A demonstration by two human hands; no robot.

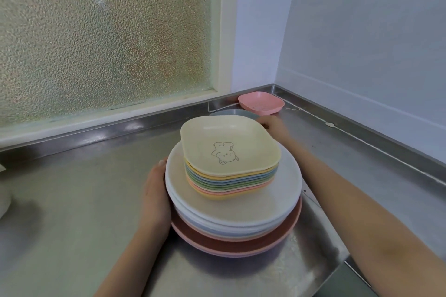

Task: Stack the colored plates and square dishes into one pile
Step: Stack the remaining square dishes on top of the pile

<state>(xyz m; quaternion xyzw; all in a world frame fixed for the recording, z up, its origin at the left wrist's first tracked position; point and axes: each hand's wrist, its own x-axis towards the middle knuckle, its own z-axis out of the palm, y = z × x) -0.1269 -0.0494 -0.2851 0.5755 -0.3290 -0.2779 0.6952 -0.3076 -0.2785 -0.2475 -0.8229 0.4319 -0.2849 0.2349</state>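
A tall pile of round plates point(231, 214) stands on the steel counter point(72, 200), pink and brown ones at the bottom, pale ones above. On top of that pile sits a stack of square dishes point(230, 166), the uppermost cream with a small bear drawn in it. The left hand point(156, 190) lies against the pile's left side, fingers fairly straight along the rims. The right hand point(274, 125) reaches behind the pile to a grey dish point(231, 112) there; its fingertips are hidden. Farther behind the pile, in the counter's corner, lies a pink square dish point(261, 102). A frosted window point(103, 31) rises beyond the pile, to its left.
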